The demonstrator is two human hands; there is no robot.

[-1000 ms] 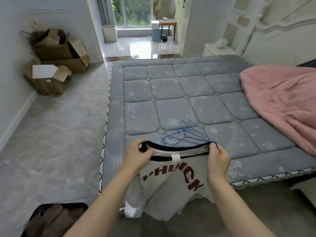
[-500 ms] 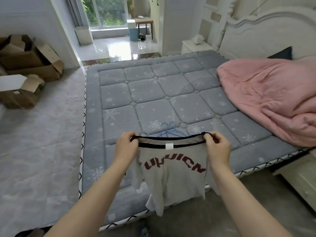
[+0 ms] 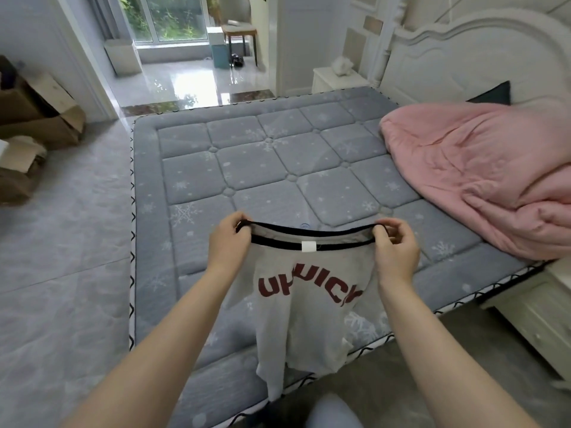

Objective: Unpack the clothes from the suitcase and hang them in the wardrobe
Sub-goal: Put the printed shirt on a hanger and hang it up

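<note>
Change: view has swung right and closer to the bed since the earlier frames; the blue hangers seen then on the mattress are now almost wholly hidden behind the raised shirt, and the cardboard boxes (image 3: 34, 125) have slid to the left edge.
Shirt: grey T-shirt (image 3: 309, 307) with dark red lettering, held up by its black neckband over the near part of the mattress (image 3: 247, 168), body hanging free below.
Left hand: left hand (image 3: 230, 242) pinches the neckband's left end, fingers curled round it.
Right hand: right hand (image 3: 395, 248) pinches the right end likewise.
Handling: judged light, soft and limp; it sags between grips, not slippery or fragile. Best held at collar or shoulder seams so the neck stays open for a hanger.
Nearby: pink duvet (image 3: 482, 180) lies well right, apart from the shirt.
</note>
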